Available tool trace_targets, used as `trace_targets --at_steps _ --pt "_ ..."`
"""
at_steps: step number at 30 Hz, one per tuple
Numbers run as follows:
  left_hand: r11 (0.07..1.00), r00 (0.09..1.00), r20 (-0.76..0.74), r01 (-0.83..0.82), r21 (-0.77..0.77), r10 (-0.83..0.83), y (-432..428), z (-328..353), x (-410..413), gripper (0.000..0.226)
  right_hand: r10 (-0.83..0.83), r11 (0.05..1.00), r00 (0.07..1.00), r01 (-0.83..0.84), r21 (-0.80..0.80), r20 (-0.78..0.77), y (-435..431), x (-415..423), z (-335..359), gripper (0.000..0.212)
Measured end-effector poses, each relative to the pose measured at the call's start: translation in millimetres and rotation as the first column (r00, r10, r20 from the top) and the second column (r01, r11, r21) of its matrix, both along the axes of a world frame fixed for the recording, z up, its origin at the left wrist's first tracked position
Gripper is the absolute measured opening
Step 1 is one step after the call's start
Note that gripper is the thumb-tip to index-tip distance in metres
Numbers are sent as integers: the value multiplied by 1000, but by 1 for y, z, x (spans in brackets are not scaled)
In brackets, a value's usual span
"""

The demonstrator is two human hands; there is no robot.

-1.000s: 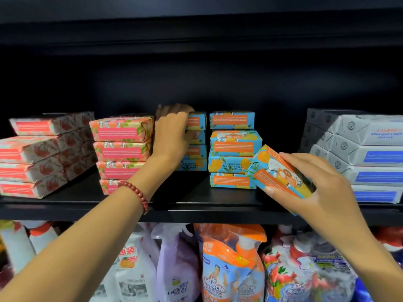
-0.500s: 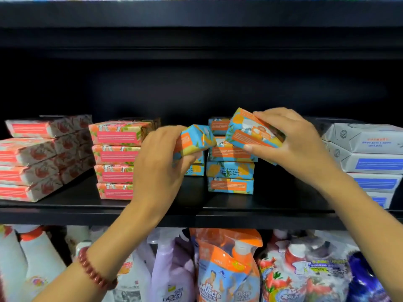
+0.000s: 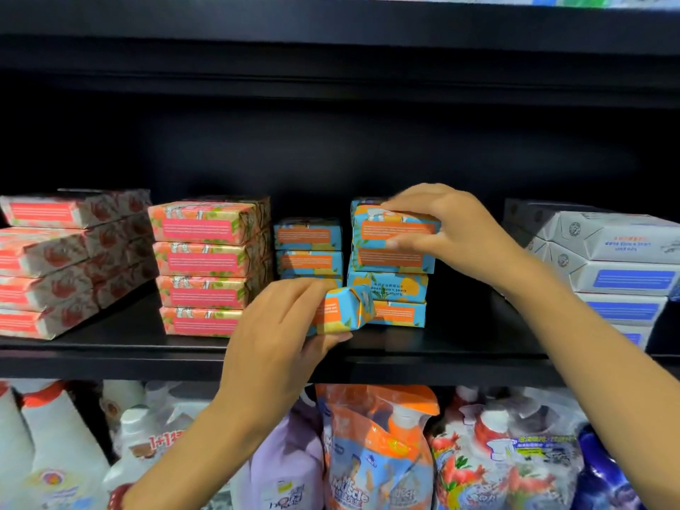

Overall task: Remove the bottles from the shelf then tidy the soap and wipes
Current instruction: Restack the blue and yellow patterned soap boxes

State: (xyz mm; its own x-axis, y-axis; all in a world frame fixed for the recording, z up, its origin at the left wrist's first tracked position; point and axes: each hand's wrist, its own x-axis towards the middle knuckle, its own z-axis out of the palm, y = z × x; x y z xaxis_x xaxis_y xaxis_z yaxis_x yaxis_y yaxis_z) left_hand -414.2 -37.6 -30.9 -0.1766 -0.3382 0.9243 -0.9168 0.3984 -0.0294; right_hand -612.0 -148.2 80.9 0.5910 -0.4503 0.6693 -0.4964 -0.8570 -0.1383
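Note:
My left hand grips a blue-and-orange soap bar low over the front of the black shelf. My right hand holds another blue soap bar on top of the front blue stack. A shorter blue stack stands behind my left hand. Pink-labelled soap bars are stacked to the left, red-patterned ones further left. White wipes packs are piled at the right end.
The shelf below holds spray bottles and refill pouches: an orange pouch in the middle, a lilac bottle, white bottles at left. Another black shelf board runs overhead.
My right hand has set its blue soap bar down flat on top of the front stack. My left hand has lowered its soap bar from stack height toward the shelf front.

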Motion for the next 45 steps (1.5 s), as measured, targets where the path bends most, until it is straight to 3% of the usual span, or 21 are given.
trace_targets --at_steps 7,11,17,19,21,24,26,30,36,45 --pt "1000 999 32 20 -2 -20 -3 -4 -8 42 -68 990 993 80 -114 101 -5 12 -12 41" --pt "999 997 70 45 5 -45 -6 -6 -15 43 -38 998 981 48 -49 190 -3 10 -16 40" --pt "999 987 153 48 9 -49 -20 -10 -31 41 -40 997 834 68 -31 550 22 -32 -43 27" --pt "999 979 197 45 6 -45 -26 -12 -38 39 -104 994 862 80 70 496 33 -50 -61 18" --pt "999 971 234 37 7 -38 -33 -14 -44 42 -159 978 934 105 181 319 42 -63 -80 15" --pt "998 975 218 42 48 -52 -41 -15 -50 50 -178 955 978 146 259 105 47 -74 -101 22" --pt "992 981 168 76 104 -93 -44 -15 -52 49 -178 944 983 157 291 46 48 -77 -111 28" --pt "960 980 57 171 224 -188 -38 -19 -51 50 -189 950 981 170 261 51 45 -81 -133 34" --pt "969 983 -55 183 168 -176 -27 -20 -39 32 -216 960 972 196 201 87 44 -80 -144 39" --pt "972 983 -129 151 181 -128 -35 -19 -47 25 -199 966 973 175 188 116 42 -80 -147 41"
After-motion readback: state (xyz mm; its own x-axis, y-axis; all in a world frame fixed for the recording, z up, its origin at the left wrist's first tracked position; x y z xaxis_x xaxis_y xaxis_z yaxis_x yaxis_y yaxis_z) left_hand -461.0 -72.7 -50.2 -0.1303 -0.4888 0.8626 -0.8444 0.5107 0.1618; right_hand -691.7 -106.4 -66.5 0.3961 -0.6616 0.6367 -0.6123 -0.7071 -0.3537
